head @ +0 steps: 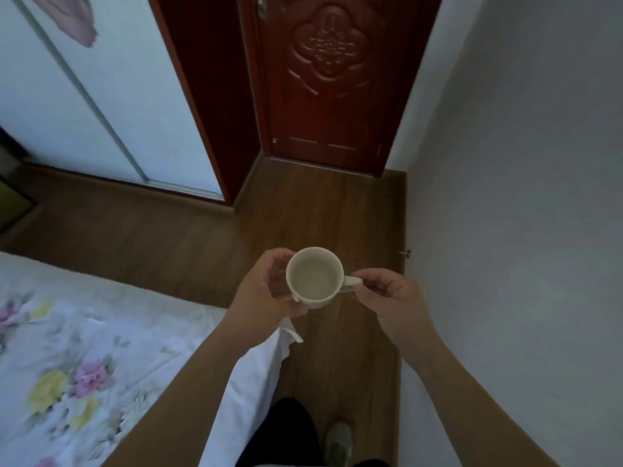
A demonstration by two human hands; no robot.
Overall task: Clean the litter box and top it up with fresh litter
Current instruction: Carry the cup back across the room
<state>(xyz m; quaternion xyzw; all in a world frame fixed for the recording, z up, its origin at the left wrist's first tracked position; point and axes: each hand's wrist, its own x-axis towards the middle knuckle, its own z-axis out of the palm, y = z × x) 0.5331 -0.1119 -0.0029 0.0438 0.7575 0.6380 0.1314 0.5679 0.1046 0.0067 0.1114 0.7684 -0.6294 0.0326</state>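
A white ceramic cup (pixel 314 277) is held upright at waist height over the wooden floor, its pale inside showing. My left hand (pixel 266 291) cradles the cup's left side and underside. My right hand (pixel 387 293) pinches the cup's handle on the right. No litter box and no litter bag are in view.
A closed dark red carved door (pixel 328 79) stands ahead. A sliding wardrobe (pixel 84 96) runs along the left. A bed with a floral sheet (pixel 84 358) fills the lower left. A white wall (pixel 522 197) closes the right. A narrow strip of wooden floor (pixel 320 214) leads to the door.
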